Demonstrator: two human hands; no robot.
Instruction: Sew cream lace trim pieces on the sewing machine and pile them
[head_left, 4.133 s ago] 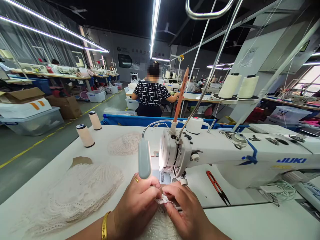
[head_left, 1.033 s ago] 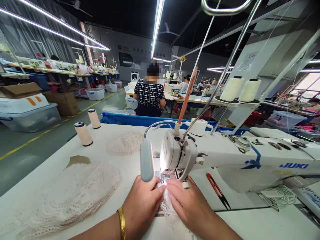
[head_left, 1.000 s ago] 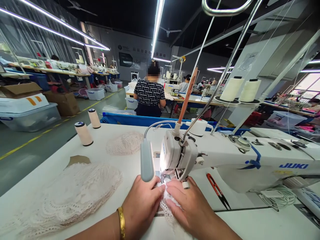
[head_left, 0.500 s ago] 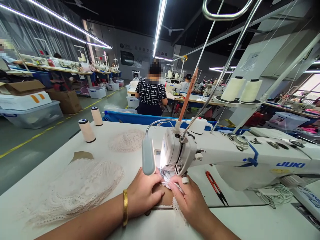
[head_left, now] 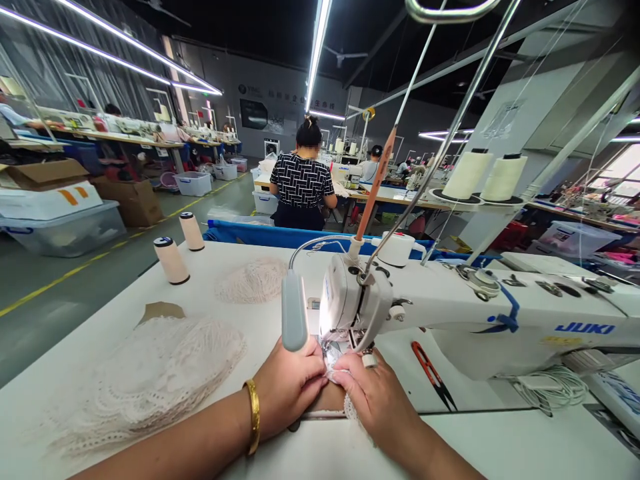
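My left hand (head_left: 290, 385) and my right hand (head_left: 373, 400) lie side by side in front of the needle of a white JUKI sewing machine (head_left: 450, 313). Their fingertips pinch a small piece of white lace (head_left: 334, 360) and press it against the machine bed under the presser foot. A strip of the lace (head_left: 350, 408) shows between my hands. A gold bangle sits on my left wrist. A grey lamp head (head_left: 293, 312) on a bendy neck hangs just above my left hand.
A pile of white lace pieces (head_left: 150, 373) lies at the left of the table (head_left: 500, 447), a smaller pile (head_left: 253, 280) further back. Two thread cones (head_left: 171, 260) stand at the far left. Red-handled snips (head_left: 433, 377) lie right of my hands. A person (head_left: 303, 183) stands ahead with their back turned.
Over the last second both hands have slid forward toward the needle with the lace, and less of the lace shows near me. My fingers have closed in tighter on the piece.
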